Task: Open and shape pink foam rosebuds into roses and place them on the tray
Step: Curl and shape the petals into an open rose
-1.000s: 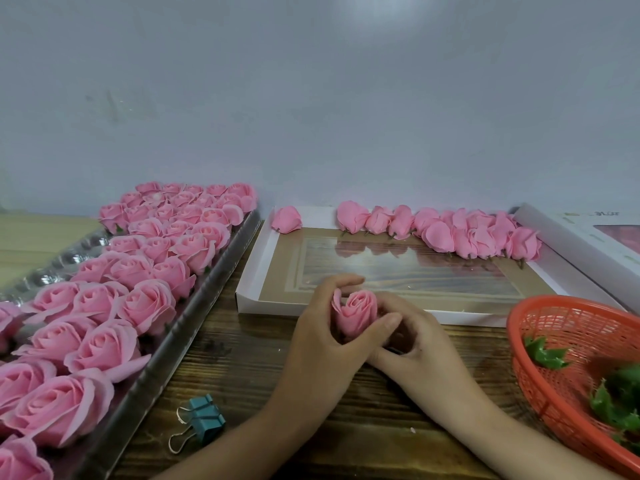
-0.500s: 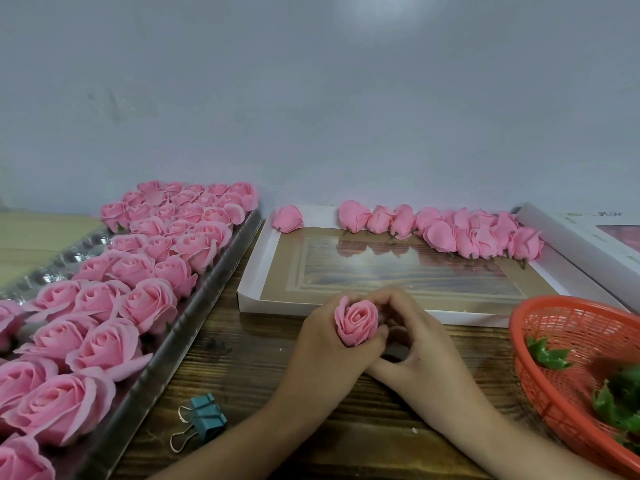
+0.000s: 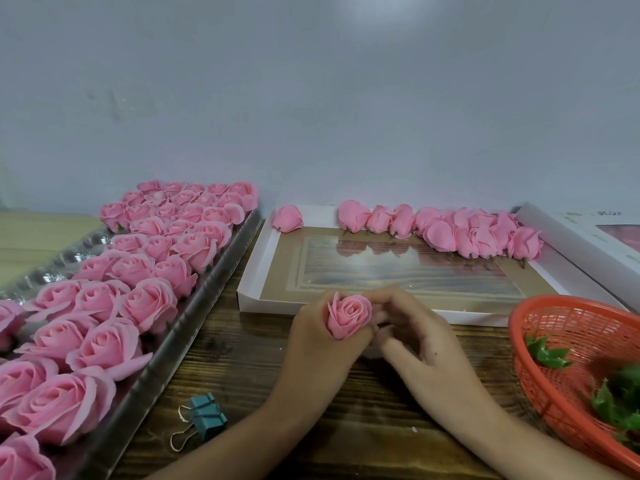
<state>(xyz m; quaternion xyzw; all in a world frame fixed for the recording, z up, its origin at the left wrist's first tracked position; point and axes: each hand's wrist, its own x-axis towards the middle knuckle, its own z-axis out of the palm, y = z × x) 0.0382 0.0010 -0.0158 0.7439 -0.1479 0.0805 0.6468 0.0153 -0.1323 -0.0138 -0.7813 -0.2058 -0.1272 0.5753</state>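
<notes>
A pink foam rosebud (image 3: 348, 315), partly opened, stands upright in my left hand (image 3: 317, 336), whose fingers curl round its base. My right hand (image 3: 420, 336) lies beside it on the right, fingertips touching the bud's right side, fingers bent. Both hands hover over the wooden table just in front of the white box lid. A silver tray (image 3: 194, 336) on the left holds several shaped pink roses (image 3: 145, 303) in rows. A row of closed rosebuds (image 3: 440, 228) lies along the far edge of the lid.
A white box lid (image 3: 252, 282) with a clear window lies behind my hands. An orange mesh basket (image 3: 561, 327) with green leaf pieces (image 3: 547, 353) sits at the right. A teal binder clip (image 3: 206, 420) lies near the tray. Another white box (image 3: 568, 237) is at far right.
My left thumb has come off the front of the bud, which now shows whole and a little higher. My right fingers have shifted round its right side.
</notes>
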